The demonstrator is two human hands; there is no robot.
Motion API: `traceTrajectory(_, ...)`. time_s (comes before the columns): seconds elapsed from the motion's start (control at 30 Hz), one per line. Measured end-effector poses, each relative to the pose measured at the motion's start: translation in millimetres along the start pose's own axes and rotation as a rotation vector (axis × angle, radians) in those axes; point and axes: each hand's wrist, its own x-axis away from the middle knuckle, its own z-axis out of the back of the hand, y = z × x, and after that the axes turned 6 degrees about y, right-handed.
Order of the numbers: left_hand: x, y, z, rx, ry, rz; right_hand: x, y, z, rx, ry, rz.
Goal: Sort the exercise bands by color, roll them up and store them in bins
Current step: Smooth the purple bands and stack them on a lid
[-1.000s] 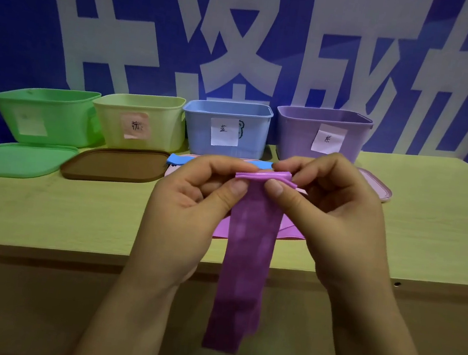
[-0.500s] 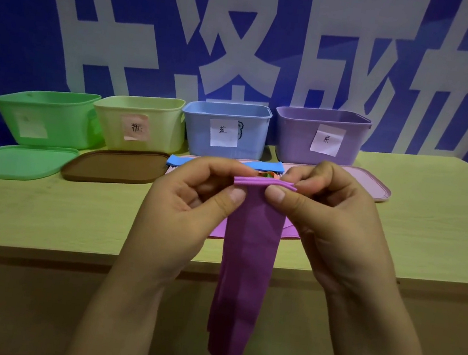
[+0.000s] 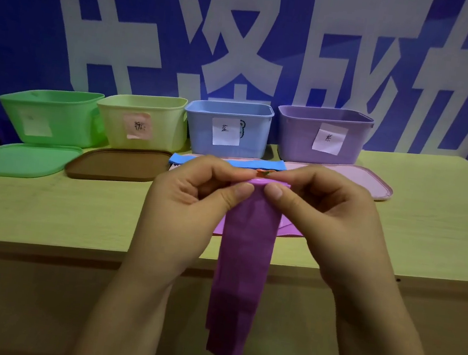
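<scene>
Above the desk [image 3: 43,212] edge, left hand [image 3: 191,201] and right hand [image 3: 336,223] fingers pinch the purple band [image 3: 241,267] top; purple bin [image 3: 300,138] at 12 o'clock.

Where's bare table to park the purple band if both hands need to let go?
Free: the table's right end, right of the pink lid, and the front-left strip between the green lid, the brown lid and the near edge. Crowded: the back row of bins and lids, and centre, where blue band and pink bands lie.
</scene>
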Motion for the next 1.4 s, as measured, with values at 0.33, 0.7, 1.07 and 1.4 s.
traceTrajectory(0.33,-5.1,3.9,-4.8,-0.072,-0.067,0.074,-2.6,10.5,-11.1,-0.061,0.118,0.051)
traceTrajectory(0.7,-15.6,5.0,-18.0,0.032,0.063,0.087,16.7,52.8,-14.0,-0.028,-0.079,-0.158)
traceTrajectory(1.07,-39.9,22.8,-8.9,0.025,0.292,-0.044,35.1,72.0,-22.2,0.011,-0.228,-0.197)
traceTrajectory(1.4,-51.4,13.2,7.9,-0.099,0.263,-0.025,44.1,79.1,-14.6,-0.013,-0.276,-0.181)
